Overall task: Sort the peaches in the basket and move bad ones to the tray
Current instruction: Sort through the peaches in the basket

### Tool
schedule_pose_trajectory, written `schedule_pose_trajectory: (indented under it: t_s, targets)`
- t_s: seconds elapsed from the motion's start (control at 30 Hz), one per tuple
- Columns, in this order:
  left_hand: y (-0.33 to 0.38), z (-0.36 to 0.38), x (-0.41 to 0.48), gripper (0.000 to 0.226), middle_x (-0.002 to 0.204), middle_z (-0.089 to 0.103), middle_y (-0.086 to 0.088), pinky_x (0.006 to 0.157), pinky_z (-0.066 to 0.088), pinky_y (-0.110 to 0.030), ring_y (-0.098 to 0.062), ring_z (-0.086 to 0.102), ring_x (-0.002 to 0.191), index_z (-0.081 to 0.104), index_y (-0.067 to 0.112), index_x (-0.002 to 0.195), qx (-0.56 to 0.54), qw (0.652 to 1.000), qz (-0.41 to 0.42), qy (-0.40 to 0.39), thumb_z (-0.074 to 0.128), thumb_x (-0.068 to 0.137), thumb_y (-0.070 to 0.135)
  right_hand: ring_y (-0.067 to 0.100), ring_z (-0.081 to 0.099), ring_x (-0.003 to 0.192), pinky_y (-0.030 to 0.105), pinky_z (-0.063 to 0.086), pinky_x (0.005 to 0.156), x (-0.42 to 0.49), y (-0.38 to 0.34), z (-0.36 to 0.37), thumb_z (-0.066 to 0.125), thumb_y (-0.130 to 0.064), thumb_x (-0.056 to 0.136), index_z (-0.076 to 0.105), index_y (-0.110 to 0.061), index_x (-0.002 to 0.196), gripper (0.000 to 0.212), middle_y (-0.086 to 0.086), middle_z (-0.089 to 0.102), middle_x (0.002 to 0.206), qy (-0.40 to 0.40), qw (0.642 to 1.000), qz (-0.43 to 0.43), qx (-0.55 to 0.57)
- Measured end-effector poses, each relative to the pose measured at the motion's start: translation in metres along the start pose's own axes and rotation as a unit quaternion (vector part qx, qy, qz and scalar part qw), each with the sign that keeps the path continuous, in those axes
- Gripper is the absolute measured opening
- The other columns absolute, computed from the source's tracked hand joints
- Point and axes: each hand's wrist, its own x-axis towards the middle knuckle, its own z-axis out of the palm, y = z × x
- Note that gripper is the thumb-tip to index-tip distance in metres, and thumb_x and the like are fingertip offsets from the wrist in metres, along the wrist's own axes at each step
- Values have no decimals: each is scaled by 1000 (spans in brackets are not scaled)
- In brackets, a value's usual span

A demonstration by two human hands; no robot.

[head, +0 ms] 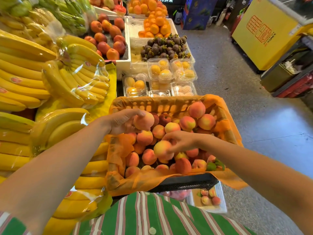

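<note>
A black basket [186, 183] lined with orange netting holds several pink-orange peaches [196, 122]. My left hand [122, 122] holds one peach [144, 121] lifted above the basket's left side, fingers curled round it. My right hand [179, 141] grips another peach [161, 149], yellow-pink, just above the pile in the middle. Low on the right, below the basket, a white tray [220, 203] carries a few peaches [209, 198].
Bagged banana bunches [67, 78] crowd the left. Beyond the basket stand clear boxes of yellow fruit [160, 70], mangosteens [164, 47], oranges and nectarines. Grey floor [237, 99] opens on the right, with a yellow box [264, 34] farther back.
</note>
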Motion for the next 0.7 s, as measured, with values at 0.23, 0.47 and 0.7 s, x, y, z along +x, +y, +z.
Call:
schedule_pose_trajectory:
  t_s: [0.23,0.47,0.7]
  targets:
    - [6,1,6,80,129,57,-21,88,51,-37,-34,60,107,56,16,127,-81,995,19,46,75,51,36,22,59,90,27,45,78,-18,13,-8,50,-45,79,48,6,117,64,12,58,98,22,852,54,520]
    - [7,11,6,39,129,57,-7,76,57,-29,-27,57,115,69,25,115,4,998,24,49,72,76,28,23,57,112,38,38,103,-24,21,-10,72,-55,73,57,-14,129,70,12,59,124,69,804,23,590]
    - [6,18,4,66,125,61,-24,84,58,-40,-37,64,109,47,11,133,-75,997,6,31,71,75,30,27,65,99,30,52,80,-35,21,-15,51,-35,83,52,-3,114,44,21,60,110,26,737,0,676]
